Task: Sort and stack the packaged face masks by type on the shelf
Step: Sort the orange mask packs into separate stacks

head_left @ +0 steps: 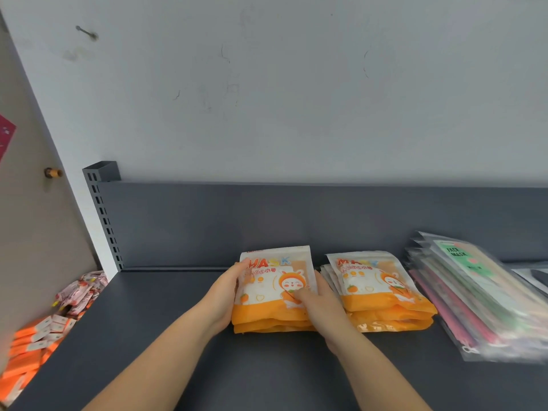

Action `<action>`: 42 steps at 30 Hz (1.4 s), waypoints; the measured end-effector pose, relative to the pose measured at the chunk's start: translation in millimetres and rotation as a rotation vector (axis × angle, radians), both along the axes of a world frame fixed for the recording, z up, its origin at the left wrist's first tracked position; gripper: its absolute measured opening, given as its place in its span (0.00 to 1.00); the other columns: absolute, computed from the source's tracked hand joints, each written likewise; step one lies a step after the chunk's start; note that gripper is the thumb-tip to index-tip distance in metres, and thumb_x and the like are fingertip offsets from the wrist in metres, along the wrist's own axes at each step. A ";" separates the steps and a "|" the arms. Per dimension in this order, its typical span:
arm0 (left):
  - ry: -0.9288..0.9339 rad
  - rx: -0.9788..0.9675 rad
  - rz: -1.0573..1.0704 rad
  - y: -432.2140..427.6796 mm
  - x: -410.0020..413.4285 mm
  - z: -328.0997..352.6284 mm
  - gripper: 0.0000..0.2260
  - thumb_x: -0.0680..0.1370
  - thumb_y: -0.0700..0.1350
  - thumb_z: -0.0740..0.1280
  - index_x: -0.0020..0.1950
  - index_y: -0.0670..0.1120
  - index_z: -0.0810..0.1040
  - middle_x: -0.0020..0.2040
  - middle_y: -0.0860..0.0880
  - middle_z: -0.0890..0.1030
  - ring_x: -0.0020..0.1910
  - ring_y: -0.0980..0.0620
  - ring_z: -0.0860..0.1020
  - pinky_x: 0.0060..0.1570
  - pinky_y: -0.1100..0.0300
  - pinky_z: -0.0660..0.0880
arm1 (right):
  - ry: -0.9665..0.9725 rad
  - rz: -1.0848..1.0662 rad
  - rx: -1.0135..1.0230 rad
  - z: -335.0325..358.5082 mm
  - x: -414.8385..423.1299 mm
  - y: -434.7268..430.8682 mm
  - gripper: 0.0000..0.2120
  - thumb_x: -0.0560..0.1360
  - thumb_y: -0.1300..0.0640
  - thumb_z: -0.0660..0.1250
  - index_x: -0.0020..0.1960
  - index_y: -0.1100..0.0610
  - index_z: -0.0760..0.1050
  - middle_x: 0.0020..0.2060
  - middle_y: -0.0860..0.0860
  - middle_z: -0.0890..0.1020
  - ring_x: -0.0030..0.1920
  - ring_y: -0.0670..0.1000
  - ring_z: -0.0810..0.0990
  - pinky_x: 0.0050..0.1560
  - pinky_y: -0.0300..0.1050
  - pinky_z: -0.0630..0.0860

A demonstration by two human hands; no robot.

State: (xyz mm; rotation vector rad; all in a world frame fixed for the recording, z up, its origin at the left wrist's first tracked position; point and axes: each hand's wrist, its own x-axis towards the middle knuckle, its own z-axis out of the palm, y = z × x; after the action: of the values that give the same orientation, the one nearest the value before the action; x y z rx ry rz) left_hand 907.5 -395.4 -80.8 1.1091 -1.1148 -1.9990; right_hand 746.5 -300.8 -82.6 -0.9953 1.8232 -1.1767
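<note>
My left hand (224, 295) and right hand (323, 308) gripped the orange mask stack (271, 314) by its 2 sides, thumbs on top and fingers curled around the edges. It lay mid-shelf (166, 327), just left of another orange stack (385, 304); the clear-bagged masks (480, 301) lay farther right.

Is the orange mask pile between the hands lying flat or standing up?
Lying flat: the orange mask pile rests on the shelf, printed front up, left hand and right hand gripping its sides.
</note>
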 end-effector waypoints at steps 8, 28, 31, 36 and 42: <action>-0.047 -0.171 0.058 -4.4 9.5 2.1 0.19 0.82 0.54 0.60 0.71 0.48 0.68 0.64 0.51 0.77 0.69 0.48 0.72 0.70 0.49 0.67 | 0.107 0.022 -0.044 4.3 2.3 4.5 0.37 0.78 0.46 0.66 0.79 0.47 0.50 0.75 0.47 0.65 0.73 0.53 0.67 0.69 0.57 0.71; -0.115 -0.319 -0.013 0.5 25.9 15.7 0.33 0.79 0.52 0.66 0.80 0.53 0.54 0.79 0.48 0.60 0.78 0.43 0.59 0.74 0.41 0.60 | 0.356 0.043 -0.095 42.9 0.1 34.1 0.28 0.79 0.50 0.65 0.76 0.48 0.59 0.75 0.45 0.65 0.74 0.47 0.63 0.63 0.42 0.66; -0.142 -0.346 -0.001 -1.4 21.9 21.3 0.32 0.80 0.50 0.66 0.80 0.52 0.55 0.78 0.48 0.62 0.77 0.45 0.61 0.73 0.43 0.62 | 0.359 0.016 -0.103 45.8 -6.5 46.0 0.28 0.78 0.50 0.65 0.76 0.47 0.60 0.74 0.44 0.66 0.74 0.46 0.63 0.64 0.41 0.65; -0.207 -0.381 -0.040 -5.9 17.9 21.8 0.32 0.80 0.48 0.65 0.81 0.51 0.54 0.76 0.48 0.65 0.75 0.46 0.64 0.73 0.43 0.63 | 0.361 -0.035 -0.083 50.1 -22.7 71.6 0.25 0.79 0.51 0.64 0.74 0.47 0.64 0.72 0.41 0.68 0.70 0.47 0.68 0.61 0.42 0.69; -0.280 -0.377 -0.006 4.9 23.8 21.2 0.35 0.78 0.51 0.68 0.80 0.51 0.55 0.79 0.47 0.61 0.77 0.44 0.61 0.71 0.42 0.64 | 0.347 -0.091 -0.051 43.7 -51.2 102.1 0.23 0.78 0.52 0.65 0.72 0.49 0.68 0.68 0.45 0.72 0.64 0.48 0.74 0.60 0.44 0.71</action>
State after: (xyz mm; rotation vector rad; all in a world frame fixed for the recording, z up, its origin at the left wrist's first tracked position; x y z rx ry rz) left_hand 931.3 -390.5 -59.6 1.2010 -1.5626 -1.5770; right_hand 695.4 -198.7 -38.9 -1.2175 2.1356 -1.1643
